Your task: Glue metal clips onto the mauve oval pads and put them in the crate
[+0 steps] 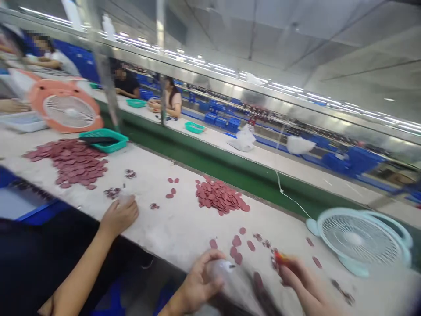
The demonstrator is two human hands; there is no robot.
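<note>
At the near table edge my left hand (199, 278) is closed around a pale, smooth rounded object (235, 285) with a small dark tip; motion blurs its lower part. My right hand (301, 281) pinches a small red-and-yellow thing (281, 259), too smeared to name. Just beyond my hands lie several loose dark-red oval discs (237, 241) and a line of small dark metallic-looking pieces (263, 240). A larger heap of red discs (220, 196) sits farther back. Between my hands a dark elongated shape (263, 287) shows blurred.
On the left, a co-worker's hand (120, 215) holds something whitish on the white table (158, 219). Near it are a disc pile (77, 162), a green tray (110, 140) and an orange fan (66, 105). A light-blue fan (358, 239) stands right. A green channel (197, 162) runs behind.
</note>
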